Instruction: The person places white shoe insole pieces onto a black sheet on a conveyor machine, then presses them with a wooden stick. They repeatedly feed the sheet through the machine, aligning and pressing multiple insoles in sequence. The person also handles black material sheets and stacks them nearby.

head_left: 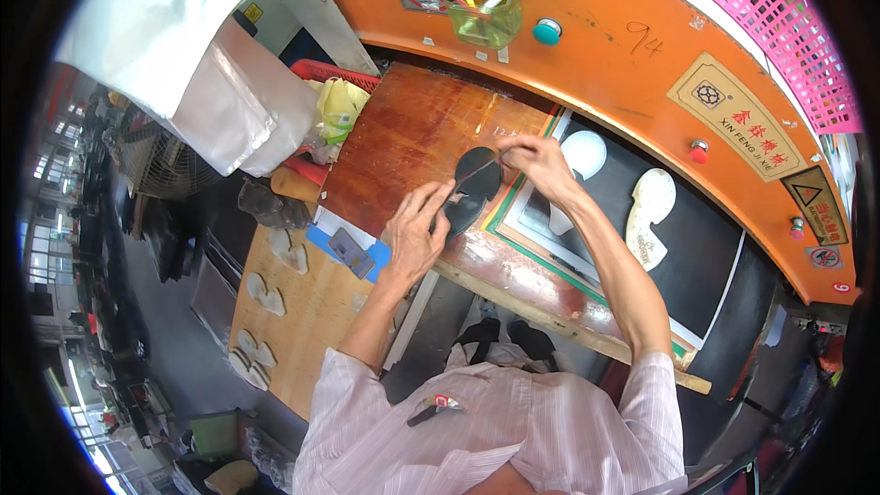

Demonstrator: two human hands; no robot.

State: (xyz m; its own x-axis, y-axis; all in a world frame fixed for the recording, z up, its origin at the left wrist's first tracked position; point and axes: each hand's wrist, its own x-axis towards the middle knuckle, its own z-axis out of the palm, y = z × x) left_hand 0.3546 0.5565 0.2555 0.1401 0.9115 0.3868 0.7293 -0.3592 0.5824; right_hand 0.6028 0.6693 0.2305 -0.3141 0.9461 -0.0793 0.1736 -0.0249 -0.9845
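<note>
A thin dark strip (pixel 478 169) stretches between my two hands, above the wooden board. My left hand (pixel 420 225) pinches its lower end with the fingertips; my right hand (pixel 539 165) grips the upper end between thumb and fingers. Beneath the strip lies a black sole-shaped piece (pixel 466 213) on the reddish-brown board (pixel 403 128), partly covered by my left fingers. To the right, on a black sheet (pixel 678 284), rest a white sole-shaped piece (pixel 587 152), partly behind my right forearm, and another pale sole-shaped piece (pixel 649 211).
An orange machine panel (pixel 605 64) with buttons and a green pen cup (pixel 490 26) runs along the far side. At left, a light wooden table (pixel 302 330) carries several grey pieces and a phone-like object (pixel 351 252). A pink basket (pixel 788 18) stands far right.
</note>
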